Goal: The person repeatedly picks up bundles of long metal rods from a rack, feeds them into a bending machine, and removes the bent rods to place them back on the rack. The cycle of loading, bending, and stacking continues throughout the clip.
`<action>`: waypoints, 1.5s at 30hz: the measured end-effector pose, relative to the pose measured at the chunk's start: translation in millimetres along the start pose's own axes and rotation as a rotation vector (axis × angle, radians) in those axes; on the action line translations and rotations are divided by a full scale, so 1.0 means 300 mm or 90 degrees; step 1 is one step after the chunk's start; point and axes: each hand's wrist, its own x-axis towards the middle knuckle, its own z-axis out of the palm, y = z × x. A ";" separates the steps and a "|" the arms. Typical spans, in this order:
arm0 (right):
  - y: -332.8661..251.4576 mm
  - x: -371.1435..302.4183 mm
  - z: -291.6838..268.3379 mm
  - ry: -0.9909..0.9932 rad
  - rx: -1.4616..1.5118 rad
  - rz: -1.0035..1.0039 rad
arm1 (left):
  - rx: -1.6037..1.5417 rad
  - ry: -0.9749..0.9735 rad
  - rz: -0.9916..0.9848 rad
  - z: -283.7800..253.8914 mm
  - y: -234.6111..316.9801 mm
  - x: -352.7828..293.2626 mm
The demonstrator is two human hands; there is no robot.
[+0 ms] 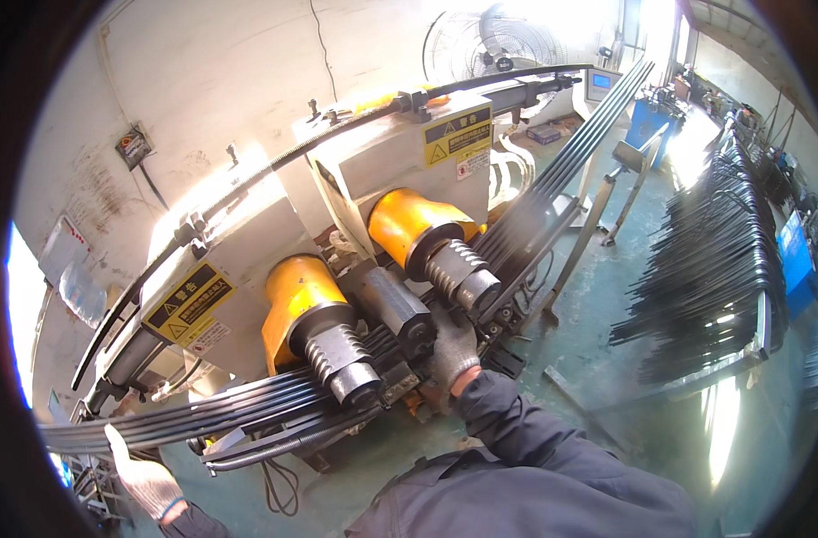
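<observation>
Several long dark metal rods (248,401) run side by side through a bending machine, from the left edge to the far right. My left hand (149,484), in a pale knit glove, is at the near edge of the rods' left end. One digit stretches up against them, and nothing shows in its palm. In a dirtier glove, my right hand (454,348) reaches in beside a dark faceted block (395,309) at the machine's middle; its fingertips blend into the dark parts there. Ridged steel rollers (340,359) stick out of two orange-yellow housings (306,300) on either side of the block.
Grey machine cabinets (355,170) with yellow warning labels stand along the wall. To the right, a metal rack (714,368) holds a large pile of bent dark rods. A support stand (597,206) is under the far rods. A large fan (494,45) is at the back.
</observation>
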 end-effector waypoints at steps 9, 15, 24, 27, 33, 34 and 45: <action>-0.094 0.051 0.034 -0.035 -0.049 -0.012 | -0.161 -0.194 -0.021 0.460 0.239 -0.065; -0.087 0.066 0.024 -0.074 -0.150 -0.153 | -0.109 -0.360 0.086 0.649 0.335 -0.126; -0.065 0.080 -0.022 -0.121 -0.252 -0.131 | 0.046 -0.572 0.266 0.946 0.463 -0.248; -0.053 0.089 -0.041 -0.174 -0.340 -0.213 | 0.051 -0.536 0.159 0.960 0.464 -0.242; -0.035 0.100 -0.062 -0.172 -0.512 -0.365 | 0.022 -0.528 0.165 0.946 0.447 -0.251; -0.031 0.102 -0.060 -0.169 -0.439 -0.287 | 0.018 -0.530 0.167 0.946 0.444 -0.251; -0.013 0.130 -0.039 -0.103 -0.176 -0.072 | -0.007 -0.550 0.154 0.954 0.429 -0.224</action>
